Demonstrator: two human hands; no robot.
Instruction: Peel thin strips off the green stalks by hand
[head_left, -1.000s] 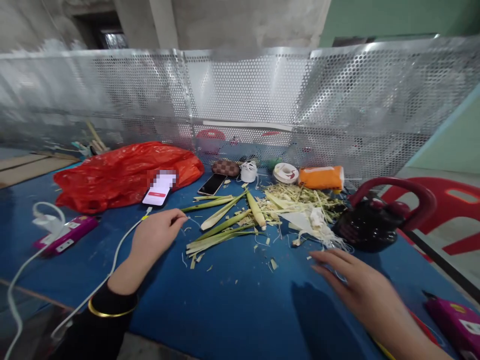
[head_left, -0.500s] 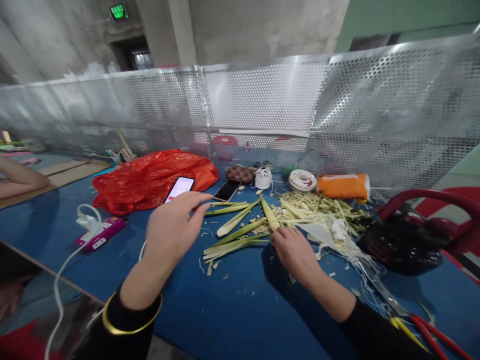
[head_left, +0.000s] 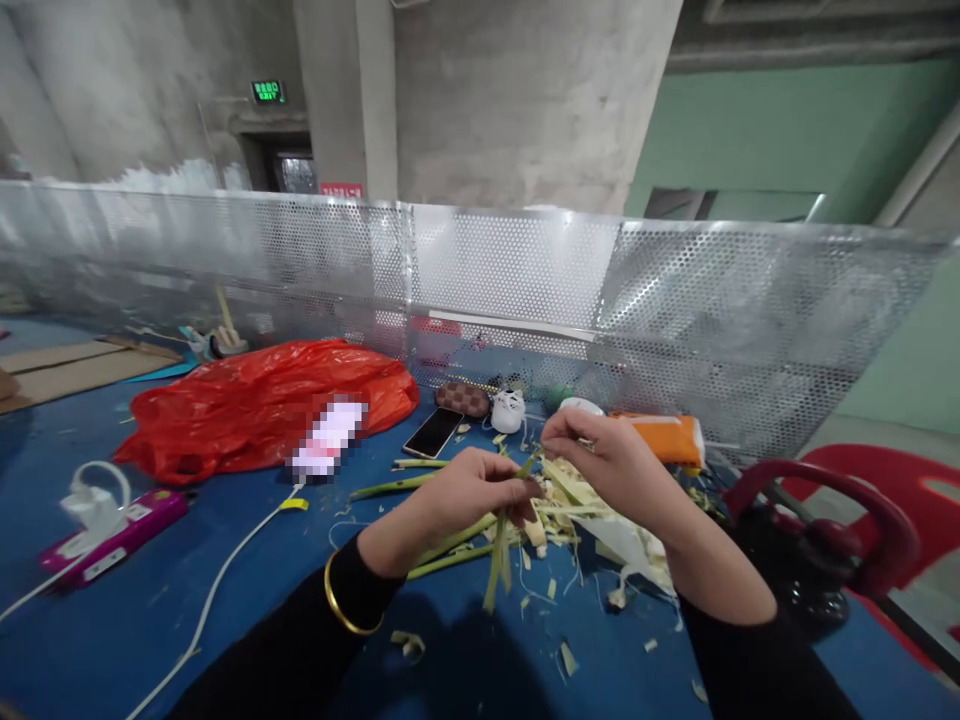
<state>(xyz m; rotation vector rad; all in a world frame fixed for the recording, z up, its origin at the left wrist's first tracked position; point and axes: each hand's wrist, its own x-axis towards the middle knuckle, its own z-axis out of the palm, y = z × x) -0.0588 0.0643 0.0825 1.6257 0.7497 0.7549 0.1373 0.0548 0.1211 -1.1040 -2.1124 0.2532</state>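
My left hand (head_left: 466, 500) pinches a bunch of narrow green leaf strips (head_left: 498, 570), whose ends hang down below the fingers. A green tip pokes up beyond my thumb. Just to the right and a little higher, my right hand (head_left: 611, 460) has its fingertips pressed together; whatever lies between them, if anything, is too small to make out. Under and beside my left hand lie long green stalks (head_left: 386, 487). Behind my right hand, a heap of pale shredded leaf pieces (head_left: 566, 490) spreads over the blue table (head_left: 300, 610), partly hidden by the hand.
A red plastic bag (head_left: 247, 400), a lit phone (head_left: 330, 440) on a white cable, a dark phone (head_left: 433, 433) and a checked case (head_left: 462, 399) lie at the back. A purple power strip (head_left: 139, 530) is left; a black kettle (head_left: 795, 570) stands right. A perforated metal screen (head_left: 495, 260) borders the table.
My left hand has moved right and down and now holds leaf strips. My right hand has risen from the pale green stalk it was on. The camera view has tilted upward.
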